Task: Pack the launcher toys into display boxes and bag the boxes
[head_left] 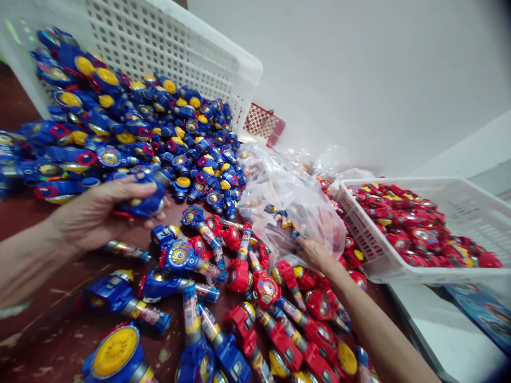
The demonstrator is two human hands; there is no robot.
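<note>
In the head view, my left hand is wrapped round a blue plastic toy with a grey metallic neck. My right hand reaches into the mouth of a clear plastic bag, its fingers at small printed tubes; the bag film partly hides the fingertips. Between and below my hands lie blue toys and red toys, many with a printed tube fitted to the neck.
A white basket lies tipped at the back left, blue toys spilling from it onto the dark red table. A second white basket on the right holds red toys. A red-and-white checkered item stands by the wall.
</note>
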